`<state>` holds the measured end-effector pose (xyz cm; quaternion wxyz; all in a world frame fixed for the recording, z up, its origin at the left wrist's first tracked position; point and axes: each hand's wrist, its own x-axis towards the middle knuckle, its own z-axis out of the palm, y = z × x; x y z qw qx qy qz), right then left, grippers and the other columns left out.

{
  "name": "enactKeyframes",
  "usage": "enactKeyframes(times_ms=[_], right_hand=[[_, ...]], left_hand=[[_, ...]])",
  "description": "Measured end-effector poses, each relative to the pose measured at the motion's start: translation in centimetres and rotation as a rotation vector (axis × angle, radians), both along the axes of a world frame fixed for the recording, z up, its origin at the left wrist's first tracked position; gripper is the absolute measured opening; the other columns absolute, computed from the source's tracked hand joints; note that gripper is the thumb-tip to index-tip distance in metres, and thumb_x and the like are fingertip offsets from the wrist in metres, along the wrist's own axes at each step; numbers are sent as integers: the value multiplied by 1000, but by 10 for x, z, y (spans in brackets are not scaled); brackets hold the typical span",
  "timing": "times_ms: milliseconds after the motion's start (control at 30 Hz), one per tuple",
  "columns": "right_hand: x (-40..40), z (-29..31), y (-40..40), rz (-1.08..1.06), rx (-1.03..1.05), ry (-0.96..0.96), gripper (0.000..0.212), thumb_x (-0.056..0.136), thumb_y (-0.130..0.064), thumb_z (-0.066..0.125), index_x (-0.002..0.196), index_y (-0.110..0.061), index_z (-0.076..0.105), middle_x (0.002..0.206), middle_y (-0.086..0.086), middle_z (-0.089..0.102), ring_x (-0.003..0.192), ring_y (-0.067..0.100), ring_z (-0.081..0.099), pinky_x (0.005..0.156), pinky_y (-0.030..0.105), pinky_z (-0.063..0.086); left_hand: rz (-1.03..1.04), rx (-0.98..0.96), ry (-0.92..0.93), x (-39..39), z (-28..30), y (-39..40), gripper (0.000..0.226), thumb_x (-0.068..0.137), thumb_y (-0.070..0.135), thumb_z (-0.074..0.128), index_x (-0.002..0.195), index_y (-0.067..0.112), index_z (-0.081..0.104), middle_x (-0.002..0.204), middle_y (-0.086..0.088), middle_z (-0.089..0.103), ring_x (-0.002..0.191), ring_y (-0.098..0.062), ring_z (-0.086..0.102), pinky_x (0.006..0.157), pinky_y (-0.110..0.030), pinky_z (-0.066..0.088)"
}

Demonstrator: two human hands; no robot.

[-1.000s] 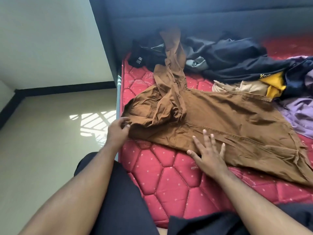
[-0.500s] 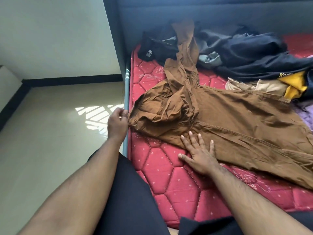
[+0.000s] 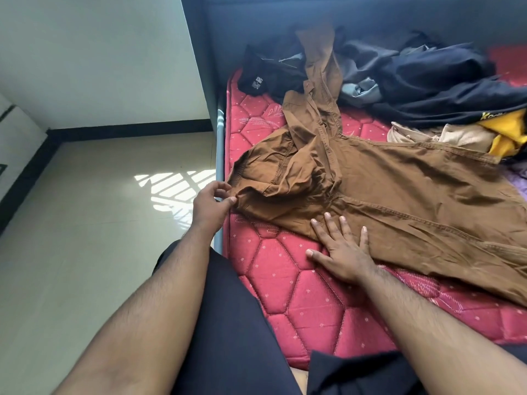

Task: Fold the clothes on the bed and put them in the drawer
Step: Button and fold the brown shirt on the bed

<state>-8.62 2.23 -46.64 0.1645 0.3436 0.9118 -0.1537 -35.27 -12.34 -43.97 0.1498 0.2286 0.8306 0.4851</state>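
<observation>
On red mattress (image 3: 299,295): brown trousers (image 3: 399,201), left hand (image 3: 209,205) pinching, right hand (image 3: 342,252) flat.

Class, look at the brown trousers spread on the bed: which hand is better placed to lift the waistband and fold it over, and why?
Probably the left hand: it already pinches the waistband edge of the brown trousers at the mattress side. The right hand lies flat, fingers spread, on the near leg, better suited to anchoring the cloth.
</observation>
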Motion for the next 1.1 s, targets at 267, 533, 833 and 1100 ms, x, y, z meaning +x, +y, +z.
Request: enactKeyframes(times_ms=[267, 533, 833, 1100], right_hand=[[-58, 24, -17, 5, -75, 156, 76, 87, -78, 26, 152, -48, 4, 163, -6, -17, 148, 26, -19, 110, 67, -12], [-74, 5, -33, 7, -35, 101, 79, 85, -81, 25, 150, -50, -7, 162, -9, -20, 148, 24, -20, 109, 70, -13], [-86, 4, -36, 38, 103, 173, 80, 84, -81, 22, 150, -48, -9, 164, -4, -10, 149, 26, -15, 111, 68, -10], [-89, -3, -37, 100, 100, 65, 81, 80, -84, 18, 147, -53, -16, 162, -5, -21, 147, 29, -24, 104, 76, -10]], left_hand=[[-20, -324, 209, 8, -1, 9, 13, 77, 25, 83, 87, 22, 75, 96, 3, 59, 97, -19, 57, 87, -37, 49], [-21, -57, -27, 6, 1, 4, 13, 98, 10, 55, 88, 17, 54, 87, 3, 57, 80, -13, 53, 62, -16, 38], [-179, -130, -21, -3, -2, 2, 13, 83, 17, 76, 86, 6, 69, 79, -7, 67, 74, -17, 61, 72, -29, 49], [-114, 89, -343, -5, 11, 4, 31, 82, -12, 67, 72, 11, 50, 56, -3, 52, 37, -5, 46, 36, -15, 33]])
